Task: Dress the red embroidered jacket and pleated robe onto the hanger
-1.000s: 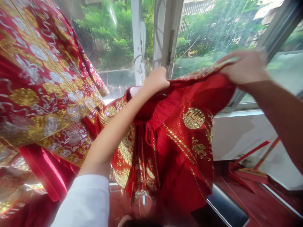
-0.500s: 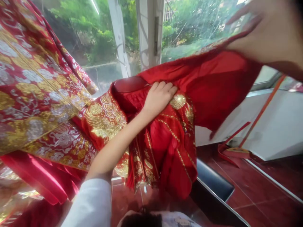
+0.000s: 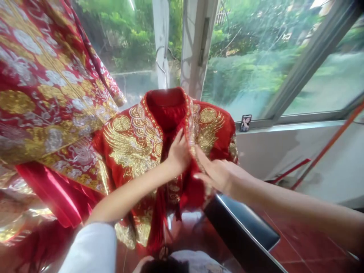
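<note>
A red jacket (image 3: pixel 136 151) with gold and silver embroidery and a beaded collar hangs on a hanger, whose metal hook (image 3: pixel 161 62) stands above the collar. My left hand (image 3: pixel 179 153) is closed on the inner side of the jacket's right-hand front edge, its fingertips partly hidden by the cloth. Against the outside of that same edge rests my right hand (image 3: pixel 218 172), thumb and forefinger stretched out and apart. Its other fingers are hard to make out. Both front panels hang down, with the red lining showing between them.
A larger red embroidered garment (image 3: pixel 57 94) hangs at the left, with shiny red cloth (image 3: pixel 54 197) below it. A phone (image 3: pixel 246 123) leans on the window sill. Under my right arm is a black padded seat (image 3: pixel 250 220). A red-orange pole (image 3: pixel 327 148) slants at the right.
The jacket's right-hand side, held up and turned open before, now lies down over the hanger. My right hand has come from the upper right to the front edge. The view has shifted.
</note>
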### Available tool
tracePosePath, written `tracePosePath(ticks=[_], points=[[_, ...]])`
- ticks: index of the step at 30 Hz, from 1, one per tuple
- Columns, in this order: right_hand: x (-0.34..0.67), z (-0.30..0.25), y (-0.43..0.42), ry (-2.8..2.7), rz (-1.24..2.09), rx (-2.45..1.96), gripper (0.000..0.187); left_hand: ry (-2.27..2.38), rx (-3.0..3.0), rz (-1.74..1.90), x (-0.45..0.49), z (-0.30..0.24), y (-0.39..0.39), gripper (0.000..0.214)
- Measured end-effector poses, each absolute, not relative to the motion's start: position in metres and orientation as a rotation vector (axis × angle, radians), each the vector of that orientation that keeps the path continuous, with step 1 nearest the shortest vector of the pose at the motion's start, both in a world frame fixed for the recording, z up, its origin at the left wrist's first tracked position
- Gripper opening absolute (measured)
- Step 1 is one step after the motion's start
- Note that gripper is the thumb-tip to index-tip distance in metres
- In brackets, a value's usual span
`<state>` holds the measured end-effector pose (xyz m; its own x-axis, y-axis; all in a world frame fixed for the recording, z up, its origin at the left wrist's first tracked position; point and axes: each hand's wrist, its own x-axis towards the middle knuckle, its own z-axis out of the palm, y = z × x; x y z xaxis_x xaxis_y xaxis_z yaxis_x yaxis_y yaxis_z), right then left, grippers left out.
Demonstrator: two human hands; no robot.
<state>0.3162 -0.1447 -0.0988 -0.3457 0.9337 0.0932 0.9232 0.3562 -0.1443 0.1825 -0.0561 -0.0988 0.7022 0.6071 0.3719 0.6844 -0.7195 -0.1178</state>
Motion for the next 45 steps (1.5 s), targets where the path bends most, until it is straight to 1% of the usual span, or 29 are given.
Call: tracePosePath(ticks=[1, 2, 3, 4, 5, 6, 7, 8, 9, 10, 11, 12, 14, 16, 18, 20, 22, 24, 27, 29, 30, 32, 34, 36, 39, 42, 43, 44, 45], points=[[0.319, -0.092, -0.135, -2.453, 0.176, -1.618, 0.052, -1.007, -2.705, -0.387, 0.164, -0.095, -0.069, 0.033], [0.323, -0.081, -0.124, -2.389, 0.175, -1.558, 0.051, -0.963, -2.772, -0.309, 0.145, -0.087, -0.079, 0.027], [0.329, -0.068, -0.112, -2.285, 0.107, -1.491, 0.05, -0.895, -2.946, -0.188, 0.127, -0.073, -0.087, 0.025], [0.335, -0.054, -0.099, -2.168, -0.009, -1.412, 0.049, -0.903, -3.054, -0.187, 0.11, -0.057, -0.091, 0.03], [0.341, -0.041, -0.085, -2.066, -0.131, -1.333, 0.049, -0.942, -3.039, -0.38, 0.095, -0.039, -0.091, 0.035], [0.346, -0.029, -0.071, -2.015, -0.231, -1.228, 0.049, -0.995, -2.909, -0.648, 0.082, -0.022, -0.086, 0.037], [0.349, -0.02, -0.056, -2.021, -0.282, -1.13, 0.048, -1.032, -2.707, -0.886, 0.073, -0.006, -0.078, 0.037], [0.351, -0.013, -0.042, -2.068, -0.259, -1.079, 0.046, -1.047, -2.523, -1.023, 0.066, 0.006, -0.066, 0.04], [0.352, -0.01, -0.029, -2.125, -0.203, -1.057, 0.04, -1.068, -2.405, -1.069, 0.06, 0.014, -0.053, 0.045], [0.352, -0.008, -0.018, -2.169, -0.12, -1.071, 0.032, -1.123, -2.386, -1.034, 0.057, 0.019, -0.039, 0.048], [0.352, -0.009, -0.01, -2.187, -0.041, -1.101, 0.026, -1.208, -2.44, -0.95, 0.055, 0.021, -0.026, 0.045], [0.351, -0.01, -0.005, -2.179, 0.012, -1.124, 0.026, -1.292, -2.504, -0.871, 0.054, 0.02, -0.015, 0.041], [0.348, -0.011, -0.002, -2.115, 0.052, -1.142, 0.034, -1.429, -2.589, -0.814, 0.056, 0.018, 0.0, 0.039], [0.346, -0.011, -0.005, -2.026, 0.086, -1.141, 0.04, -1.466, -2.555, -0.949, 0.061, 0.019, 0.003, 0.041], [0.344, -0.008, -0.009, -1.949, 0.136, -1.136, 0.043, -1.461, -2.512, -1.09, 0.065, 0.023, 0.001, 0.043], [0.345, -0.006, -0.009, -1.9, 0.188, -1.139, 0.042, -1.453, -2.523, -1.136, 0.065, 0.029, -0.001, 0.047], [0.354, -0.006, -0.008, -1.917, 0.29, -1.133, 0.037, -1.477, -2.596, -1.067, 0.055, 0.031, 0.0, 0.049], [0.37, -0.008, -0.005, -1.991, 0.462, -1.124, 0.035, -1.522, -2.695, -0.925, 0.034, 0.03, 0.006, 0.045], [0.399, -0.018, -0.006, -2.083, 0.765, -1.177, 0.048, -1.551, -2.888, -0.734, -0.002, 0.017, 0.014, 0.041], [0.409, -0.028, -0.013, -2.038, 0.866, -1.227, 0.054, -1.55, -2.943, -0.765, -0.015, 0.002, 0.013, 0.044], [0.409, -0.034, -0.017, -2.0, 0.857, -1.244, 0.055, -1.566, -2.882, -0.84, -0.015, -0.006, 0.009, 0.045], [0.402, -0.044, -0.028, -1.93, 0.668, -1.286, 0.051, -1.641, -2.537, -1.028, -0.003, -0.025, -0.001, 0.047], [0.386, -0.054, -0.039, -1.825, 0.287, -1.372, 0.045, -1.702, -2.079, -1.149, 0.02, -0.042, -0.014, 0.051], [0.368, -0.067, -0.049, -1.643, -0.099, -1.453, 0.045, -1.701, -1.792, -1.216, 0.046, -0.059, -0.027, 0.058], [0.336, -0.102, -0.064, -1.425, -0.42, -1.513, 0.054, -1.652, -1.688, -1.265, 0.076, -0.098, -0.046, 0.072], [0.297, -0.16, -0.08, -1.373, -0.706, -1.503, 0.066, -1.617, -1.72, -1.212, 0.093, -0.165, -0.062, 0.096], [0.286, -0.181, -0.085, -1.392, -0.815, -1.482, 0.069, -1.622, -1.744, -1.178, 0.096, -0.19, -0.066, 0.1], [0.277, -0.2, -0.088, -1.384, -0.901, -1.466, 0.067, -1.642, -1.732, -1.165, 0.097, -0.214, -0.07, 0.098], [0.271, -0.216, -0.09, -1.44, -0.925, -1.498, 0.063, -1.685, -1.744, -1.119, 0.096, -0.236, -0.073, 0.088]])
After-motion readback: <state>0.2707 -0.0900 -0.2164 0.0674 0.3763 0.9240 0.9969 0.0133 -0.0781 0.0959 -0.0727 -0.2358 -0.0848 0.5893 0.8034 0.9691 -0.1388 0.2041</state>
